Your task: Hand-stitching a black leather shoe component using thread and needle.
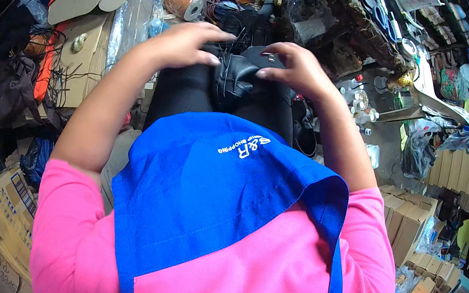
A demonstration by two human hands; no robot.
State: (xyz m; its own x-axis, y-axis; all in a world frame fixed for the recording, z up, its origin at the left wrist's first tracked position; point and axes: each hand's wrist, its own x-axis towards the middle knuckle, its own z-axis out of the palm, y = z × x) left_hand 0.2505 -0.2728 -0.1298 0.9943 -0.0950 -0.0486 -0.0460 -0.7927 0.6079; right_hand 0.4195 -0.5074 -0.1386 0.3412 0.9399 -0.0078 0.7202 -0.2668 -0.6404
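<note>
A soft black leather piece [236, 76] with thin dark strands on it lies between my thighs, creased and bunched; its exact kind cannot be made out. My left hand [184, 46] hovers at its left, thumb and fingers stretched apart with nothing between them. On the other side, my right hand [298, 70] has its thumb tip at the leather's edge and its fingers curved and spread from the thumb. Dark material behind that hand blends with the leather, so contact there is hard to judge. A blue apron [198, 189] covers my upper lap.
Beyond my knees sit an orange thread spool [183, 4] and tangled dark cords. Cardboard pieces [88, 60] lie at the left. Small bottles [361, 99] stand right of my right forearm, near a plastic bag [420, 147]. Cardboard boxes [407, 219] are stacked at the right.
</note>
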